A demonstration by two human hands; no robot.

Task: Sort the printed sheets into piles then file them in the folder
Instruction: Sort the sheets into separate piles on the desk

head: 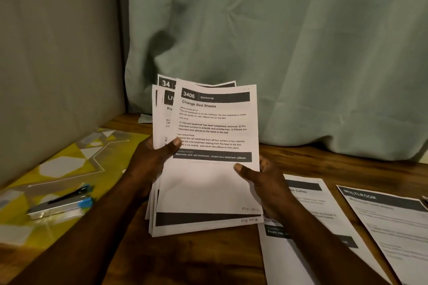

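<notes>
So the stack of printed sheets (203,192) is up off the tabletop (312,159), dead centre of the frame. Both hands hold it tilted back toward the camera, I'd guess so the headers can be read.

The left hand (148,164) pinches the stack's left edge, thumb flat on the front. The rest of its fingers are tucked behind the paper where I can't see them. The right hand (264,183) does the same at the lower right edge, thumb on the top sheet (213,122), which reads "3406 BEDROOM, Change Bed Sheets". The pages behind are fanned out to the left so their headers peek out.

Two piles seem started at lower right: a Coffee sheet (310,201) and beside it a MULTI-ROOM sheet (384,220), both flat on the wood. Guessing bedroom gets a new pile.

Lower left there's a yellow patterned folder (69,164) with a stapler (62,206) lying on it, so filing looks a long way off.
</notes>
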